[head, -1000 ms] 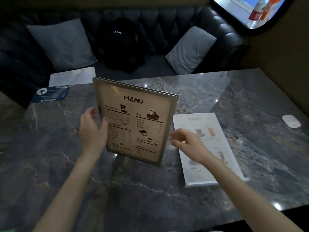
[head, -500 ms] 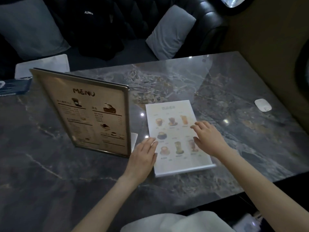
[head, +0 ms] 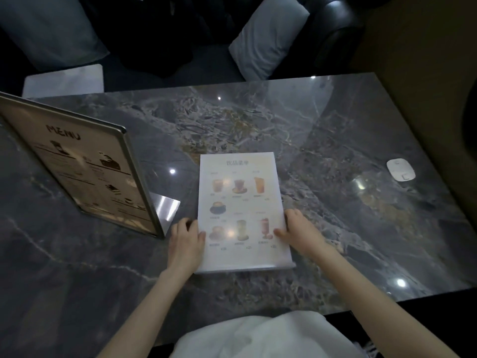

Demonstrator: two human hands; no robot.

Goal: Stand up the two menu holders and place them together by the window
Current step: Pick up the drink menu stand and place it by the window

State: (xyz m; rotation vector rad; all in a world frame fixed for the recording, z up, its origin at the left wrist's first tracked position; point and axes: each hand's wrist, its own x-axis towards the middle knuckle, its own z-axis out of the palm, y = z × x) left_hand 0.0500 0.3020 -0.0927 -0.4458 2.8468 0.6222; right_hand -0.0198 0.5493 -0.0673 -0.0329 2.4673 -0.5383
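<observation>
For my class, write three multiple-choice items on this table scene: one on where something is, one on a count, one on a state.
1. Where does the small white device lie?
A. on the table's right side
B. under the framed menu
C. on the sofa

2. How many drinks are pictured on the flat menu holder?
A. four
B. seven
C. ten

3. How is the framed MENU holder posed?
A. flat
B. standing up
C. held in the air

Answers: 1 A, it sits alone on the marble table near the right edge. 2 B, rows of three, one, three. 3 B, it rests on its base while the left hand and right hand grip the flat one's edges.
</observation>
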